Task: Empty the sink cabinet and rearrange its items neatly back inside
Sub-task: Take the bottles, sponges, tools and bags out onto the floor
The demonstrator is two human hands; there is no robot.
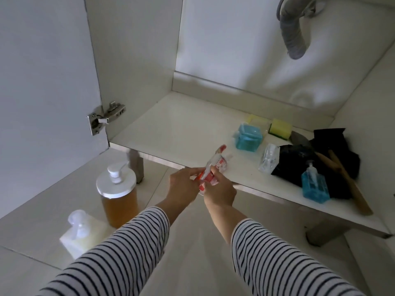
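Observation:
Both hands hold a red and white toothpaste tube [213, 163] at the front edge of the cabinet floor [175, 129]. My left hand [183, 184] pinches its lower end, and my right hand [220, 190] grips it from the right. On the cabinet floor stand a blue bottle [248, 136], a small clear bottle [268, 158], a blue pump bottle [314, 185], a yellow sponge [280, 128] and black bags [299, 161]. An amber pump jar [118, 194] and a pale square pump bottle [82, 231] stand on the room floor at the left.
The cabinet door [42, 82] stands open at the left on its metal hinge [104, 119]. A grey drain hose [294, 33] hangs at the top right. Wooden handles [350, 184] lean by the black bags. Metal legs [136, 165] hold the cabinet above the tiled floor.

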